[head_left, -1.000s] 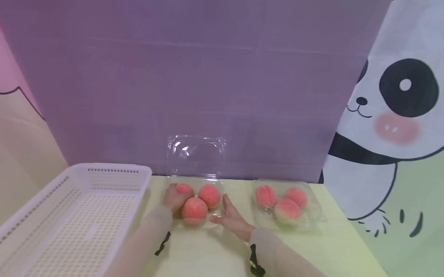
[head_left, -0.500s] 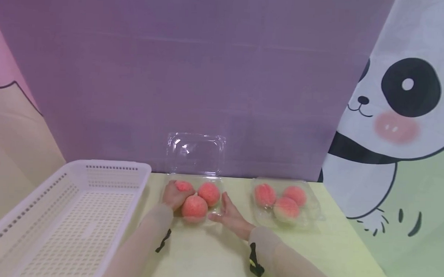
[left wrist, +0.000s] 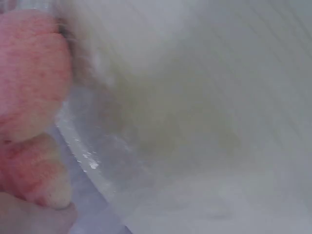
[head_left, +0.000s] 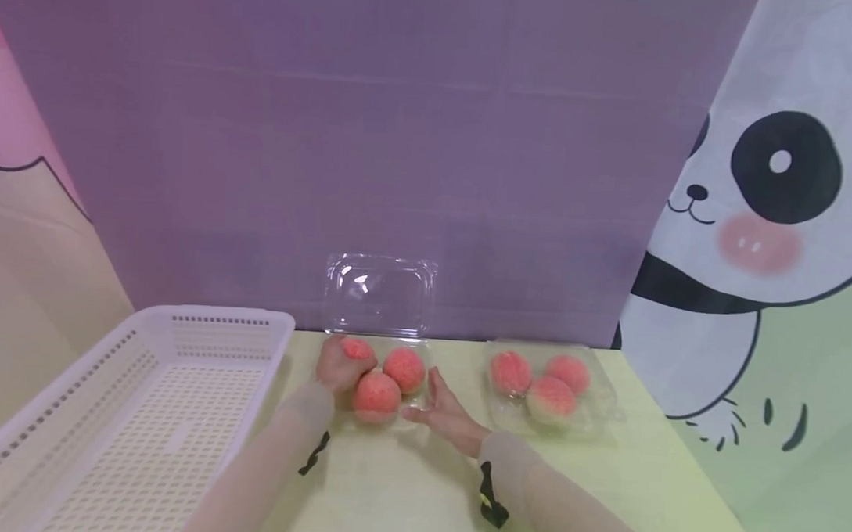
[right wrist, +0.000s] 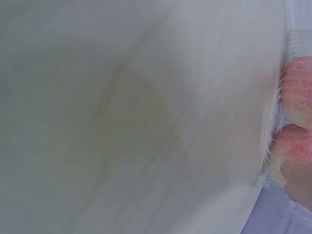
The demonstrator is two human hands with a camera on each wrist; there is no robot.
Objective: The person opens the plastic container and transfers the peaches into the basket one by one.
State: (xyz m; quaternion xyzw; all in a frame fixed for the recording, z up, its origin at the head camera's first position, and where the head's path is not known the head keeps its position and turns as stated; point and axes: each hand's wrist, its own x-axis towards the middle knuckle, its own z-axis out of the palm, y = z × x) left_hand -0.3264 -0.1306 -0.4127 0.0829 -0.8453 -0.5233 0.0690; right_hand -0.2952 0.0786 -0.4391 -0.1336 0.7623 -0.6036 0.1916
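Observation:
A clear plastic clamshell box [head_left: 380, 336] lies with its lid [head_left: 381, 296] raised against the purple backdrop. Three pink peaches sit in or over its base: a front peach [head_left: 377, 397], a right peach [head_left: 404, 369] and a back-left peach [head_left: 356, 349]. My left hand [head_left: 341, 367] grips the back-left one, its thumb across the near side; the hand hides much of that fruit. My right hand [head_left: 450, 420] is spread at the box's right edge, thumb near the front corner, holding no fruit. In the right wrist view, a fingertip [right wrist: 298, 183] overlaps a peach [right wrist: 292, 146].
On the right stands another clear box [head_left: 590, 420] holding three peaches [head_left: 551, 400]. A white perforated plastic basket [head_left: 286, 331] takes up the left side. The pale yellow tabletop [head_left: 404, 500] ends at the purple backdrop [head_left: 429, 180].
My left hand and the back-left peach have risen slightly toward the lid. My right hand stays at the box's right edge. The view has shifted a little.

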